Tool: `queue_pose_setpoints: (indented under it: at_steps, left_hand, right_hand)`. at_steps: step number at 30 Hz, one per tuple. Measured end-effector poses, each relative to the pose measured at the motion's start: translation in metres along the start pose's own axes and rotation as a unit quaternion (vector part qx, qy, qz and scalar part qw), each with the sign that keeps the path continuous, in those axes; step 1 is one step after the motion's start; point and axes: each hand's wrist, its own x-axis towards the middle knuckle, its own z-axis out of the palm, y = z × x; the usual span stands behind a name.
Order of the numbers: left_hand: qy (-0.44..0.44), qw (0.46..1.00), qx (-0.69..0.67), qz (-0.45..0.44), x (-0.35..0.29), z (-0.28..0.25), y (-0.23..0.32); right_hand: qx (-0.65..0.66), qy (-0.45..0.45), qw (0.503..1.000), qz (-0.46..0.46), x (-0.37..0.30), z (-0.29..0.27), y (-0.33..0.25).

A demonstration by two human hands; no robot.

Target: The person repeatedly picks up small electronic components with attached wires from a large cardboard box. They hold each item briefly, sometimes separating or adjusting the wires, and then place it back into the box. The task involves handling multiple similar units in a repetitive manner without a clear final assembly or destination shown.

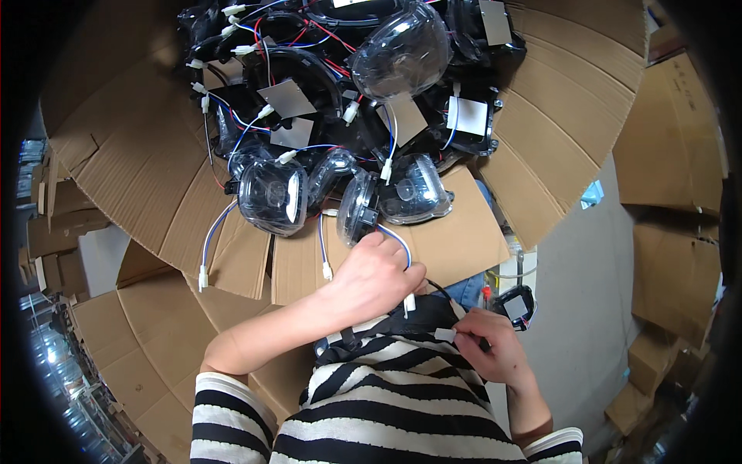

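Observation:
My left hand (376, 277) is closed, knuckles up, in front of me below a clear-lensed lamp unit (359, 209). Its fingertips are hidden, so what they grip cannot be made out. A white-and-blue wire (396, 237) arches over this hand, and a white plug (410, 304) hangs by its thumb. At my waist, the thumb and fingers of my right hand (492, 345) pinch a small white piece (445, 334). A black cable (439, 289) runs between the two hands. Another clear lamp (272, 196) and a rounded one (416, 189) lie just beyond my left hand.
A heap of black lamp housings with loose wires and grey-white plates (287, 98) fills the far side of an opened cardboard box (572, 100). A small black square unit (515, 307) sits right of my right hand. Cardboard boxes (668, 139) stand along the right.

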Motion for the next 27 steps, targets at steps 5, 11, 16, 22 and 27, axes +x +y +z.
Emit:
queue_pose_setpoints:
  at_steps: [5,11,16,22,27]
  left_hand:
    - [-0.006,1.0,0.015,-0.004,0.029,0.026,0.002]
    - [-0.143,0.98,-0.129,-0.04,0.045,0.066,0.013]
    - [-0.193,0.958,-0.189,-0.092,0.049,0.058,0.019]
    - [-0.251,0.953,-0.156,-0.067,0.046,0.055,0.017]
    - [-0.278,0.952,-0.121,-0.032,0.05,0.053,0.016]
  right_hand:
    - [-0.008,0.059,0.998,0.024,-0.008,-0.011,0.007]
    - [-0.045,0.089,0.992,0.076,-0.019,-0.017,0.033]
    - [-0.018,0.108,0.986,0.126,-0.026,-0.009,0.046]
    - [-0.094,0.114,0.988,0.052,-0.017,-0.005,0.05]
    - [-0.122,0.15,0.98,0.037,-0.014,0.0,0.05]
